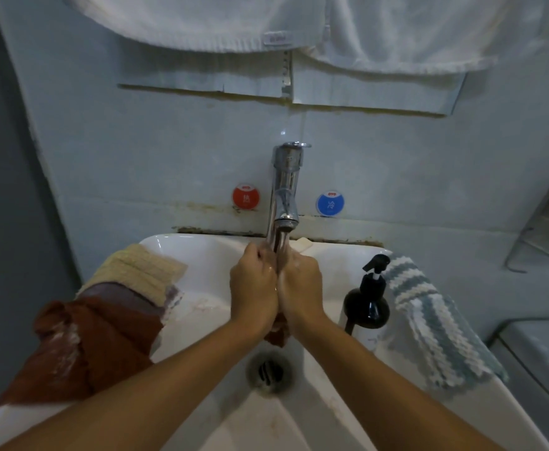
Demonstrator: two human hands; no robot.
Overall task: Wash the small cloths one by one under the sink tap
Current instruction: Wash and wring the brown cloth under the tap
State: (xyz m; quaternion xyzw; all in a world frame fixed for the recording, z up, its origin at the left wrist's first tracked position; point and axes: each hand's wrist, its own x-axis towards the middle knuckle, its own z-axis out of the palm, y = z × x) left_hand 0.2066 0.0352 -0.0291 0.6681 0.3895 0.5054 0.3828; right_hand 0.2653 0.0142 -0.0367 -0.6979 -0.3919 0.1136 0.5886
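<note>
While both fists, the left hand (253, 284) and right hand (301, 284), clamp the rust cloth (278, 332) under the tap (285, 190), she'd best knead it through the stream.

Two bare forearms — no sleeves, nothing worn on left hand (253, 284) or right hand (301, 284).

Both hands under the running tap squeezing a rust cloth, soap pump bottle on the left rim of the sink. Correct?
Not quite: the head view shows the black soap pump bottle on the right rim of the sink, beside the striped cloth. The rest holds: left hand and right hand squeeze a rust cloth under the running tap.
</note>
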